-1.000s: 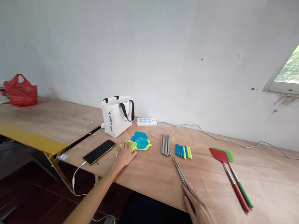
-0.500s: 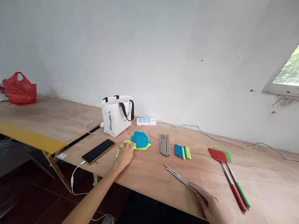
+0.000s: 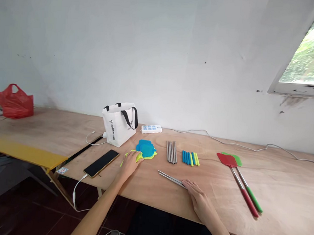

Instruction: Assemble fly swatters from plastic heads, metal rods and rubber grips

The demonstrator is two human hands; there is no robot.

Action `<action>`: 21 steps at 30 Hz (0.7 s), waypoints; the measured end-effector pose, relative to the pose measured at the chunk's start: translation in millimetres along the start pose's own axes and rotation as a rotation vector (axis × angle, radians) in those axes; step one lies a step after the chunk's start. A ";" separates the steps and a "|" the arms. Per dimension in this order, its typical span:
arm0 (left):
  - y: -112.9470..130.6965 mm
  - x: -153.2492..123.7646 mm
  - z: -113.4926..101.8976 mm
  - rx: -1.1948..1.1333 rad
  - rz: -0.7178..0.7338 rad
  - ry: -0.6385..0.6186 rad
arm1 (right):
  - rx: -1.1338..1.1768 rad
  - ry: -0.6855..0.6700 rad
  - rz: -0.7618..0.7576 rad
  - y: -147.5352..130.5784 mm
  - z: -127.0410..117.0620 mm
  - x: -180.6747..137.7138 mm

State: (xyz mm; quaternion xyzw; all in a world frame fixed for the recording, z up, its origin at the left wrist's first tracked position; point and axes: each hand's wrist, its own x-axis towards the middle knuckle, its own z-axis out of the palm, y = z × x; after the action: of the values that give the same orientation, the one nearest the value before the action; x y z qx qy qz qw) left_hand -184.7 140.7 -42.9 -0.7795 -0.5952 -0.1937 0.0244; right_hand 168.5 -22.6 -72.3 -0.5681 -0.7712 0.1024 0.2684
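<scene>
Lying palm down, the right hand (image 3: 198,198) keeps its fingers nearly straight and close together over the right ends of some silver rods (image 3: 169,176), near the front edge of the wooden table (image 3: 147,188); how firmly it holds, I cannot tell. From it, the rods' long axis goes leftward and slightly away from the body, roughly toward the left hand (image 3: 130,162), which is farther from them and curls over a yellow-green mesh piece (image 3: 139,157), its grip hidden
</scene>
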 end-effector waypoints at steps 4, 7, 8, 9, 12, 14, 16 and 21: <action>-8.4 -3.3 0.8 -0.034 -0.003 -0.111 | 0.000 -0.002 -0.014 1.2 -0.3 -2.0; -15.2 -6.6 5.1 -0.085 -0.051 -0.196 | 0.007 0.000 -0.010 2.6 -0.7 -2.6; -16.6 -7.4 7.5 -0.088 -0.059 -0.186 | 0.009 0.002 -0.006 3.0 -0.6 -2.8; -17.5 -8.0 10.3 -0.081 -0.062 -0.159 | 0.012 0.006 -0.005 3.5 -0.3 -2.9; -17.6 -8.6 18.8 -0.024 -0.077 -0.041 | 0.028 0.022 -0.028 4.5 0.6 -3.4; -17.8 -8.0 22.3 -0.010 -0.069 0.020 | 0.037 0.037 -0.046 5.1 1.1 -3.7; -20.4 -7.1 22.5 -0.021 -0.051 0.044 | 0.035 0.051 -0.048 5.6 1.5 -3.9; -40.0 -4.5 12.7 -0.047 -0.059 -0.070 | 0.023 0.053 -0.064 7.9 3.0 -4.3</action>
State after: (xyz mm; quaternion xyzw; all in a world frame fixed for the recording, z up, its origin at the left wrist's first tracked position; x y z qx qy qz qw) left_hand -219.7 151.5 -63.8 -0.7683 -0.6137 -0.1808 -0.0207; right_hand 174.3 -23.6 -79.7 -0.5424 -0.7805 0.0874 0.2984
